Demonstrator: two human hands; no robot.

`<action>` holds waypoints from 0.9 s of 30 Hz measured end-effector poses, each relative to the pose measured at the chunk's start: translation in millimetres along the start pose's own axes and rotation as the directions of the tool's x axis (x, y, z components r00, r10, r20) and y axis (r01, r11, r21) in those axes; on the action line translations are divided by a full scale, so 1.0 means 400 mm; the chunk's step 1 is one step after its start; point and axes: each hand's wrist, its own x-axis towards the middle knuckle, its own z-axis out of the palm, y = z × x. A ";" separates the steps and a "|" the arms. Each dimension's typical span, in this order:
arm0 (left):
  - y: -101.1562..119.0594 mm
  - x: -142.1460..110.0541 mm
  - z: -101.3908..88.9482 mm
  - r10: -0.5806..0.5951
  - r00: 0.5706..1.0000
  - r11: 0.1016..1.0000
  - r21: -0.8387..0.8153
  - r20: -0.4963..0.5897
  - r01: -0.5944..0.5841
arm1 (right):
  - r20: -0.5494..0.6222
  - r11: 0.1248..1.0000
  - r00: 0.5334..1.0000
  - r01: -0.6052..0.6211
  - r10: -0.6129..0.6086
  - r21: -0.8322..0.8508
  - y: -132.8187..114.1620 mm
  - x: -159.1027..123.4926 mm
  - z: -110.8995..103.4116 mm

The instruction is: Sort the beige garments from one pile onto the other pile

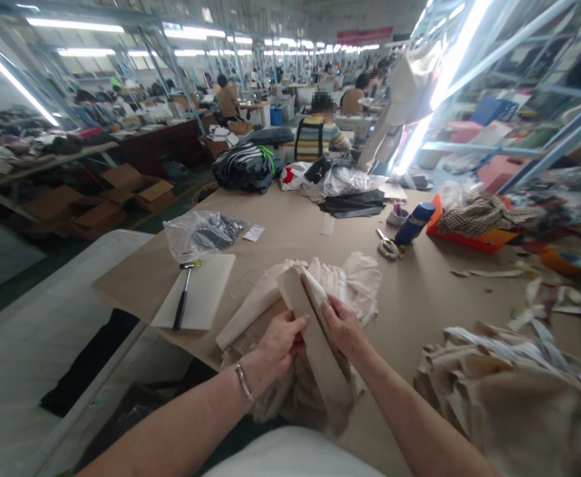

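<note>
My left hand (276,346) and my right hand (344,326) both grip a folded beige fabric piece (315,344) held upright at the near edge of the brown work table (295,232). The left hand, with a bracelet on its wrist, pinches the left side of the fold. On the right, the other hand's fingers press into the fold near its top. Under and behind the hands lies a loose bundle of more beige fabric pieces (354,281).
A hammer (183,295) lies on a white board (203,298) to the left, behind it a clear plastic bag (201,233). Scissors (387,246) and a blue bottle (415,222) sit mid-table. A pile of beige pieces (513,384) lies at right. People sit at tables farther back.
</note>
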 end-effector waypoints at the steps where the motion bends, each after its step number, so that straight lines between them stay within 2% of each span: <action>1: -0.003 0.001 -0.004 0.001 1.000 1.000 0.006 0.013 -0.001 | -0.067 0.993 0.995 0.074 -0.080 -0.094 0.005 -0.005 -0.017; 3: -0.004 -0.001 -0.009 0.027 0.999 1.000 -0.009 0.046 -0.026 | -0.143 0.930 0.952 0.221 -0.271 -0.292 0.012 -0.022 -0.051; 5: 0.002 -0.010 -0.008 0.063 0.994 0.997 -0.042 0.090 -0.059 | -0.100 0.873 0.931 0.288 -0.352 -0.395 0.017 -0.047 -0.072; 9: 0.022 -0.048 0.009 0.111 0.979 0.992 -0.084 0.172 -0.098 | 0.010 0.896 0.973 0.216 -0.230 -0.389 0.042 -0.079 -0.051; 11: 0.032 -0.070 0.021 0.100 0.967 0.993 -0.091 0.234 -0.081 | 0.016 0.963 0.997 0.081 -0.080 -0.258 0.059 -0.073 -0.028; 13: 0.043 -0.093 0.030 0.061 0.951 0.995 -0.094 0.302 -0.034 | 0.090 0.989 0.985 -0.146 0.148 -0.020 0.071 -0.057 -0.015; 15: 0.054 -0.117 0.033 -0.016 0.930 0.995 -0.087 0.368 0.052 | 0.224 0.910 0.919 -0.367 0.324 0.193 0.075 -0.043 -0.021; 16: 0.058 -0.131 0.033 -0.056 0.912 0.992 -0.080 0.406 0.097 | 0.278 0.855 0.888 -0.439 0.366 0.276 0.075 -0.039 -0.030; 17: 0.060 -0.147 0.031 -0.093 0.886 0.988 -0.070 0.454 0.140 | 0.301 0.807 0.871 -0.480 0.389 0.345 0.074 -0.038 -0.043; 19: 0.062 -0.180 0.025 -0.150 0.812 0.978 -0.036 0.565 0.205 | 0.276 0.749 0.869 -0.493 0.410 0.442 0.074 -0.039 -0.072; 22: 0.065 -0.210 0.009 -0.196 0.713 0.966 0.008 0.673 0.257 | 0.201 0.753 0.904 -0.426 0.377 0.502 0.066 -0.050 -0.109; 23: 0.070 -0.207 0.001 -0.202 0.707 0.964 0.013 0.677 0.264 | 0.236 0.734 0.902 -0.431 0.361 0.526 0.057 -0.059 -0.118; 25: 0.089 -0.178 -0.021 -0.184 0.745 0.970 -0.004 0.641 0.243 | 0.359 0.682 0.881 -0.468 0.309 0.561 0.030 -0.089 -0.131; 26: 0.103 -0.156 -0.034 -0.163 0.781 0.977 -0.012 0.603 0.214 | 0.387 0.703 0.880 -0.460 0.277 0.543 0.012 -0.112 -0.135; 27: 0.118 -0.131 -0.046 -0.147 0.814 0.984 -0.002 0.562 0.178 | 0.377 0.759 0.893 -0.418 0.245 0.498 -0.006 -0.138 -0.138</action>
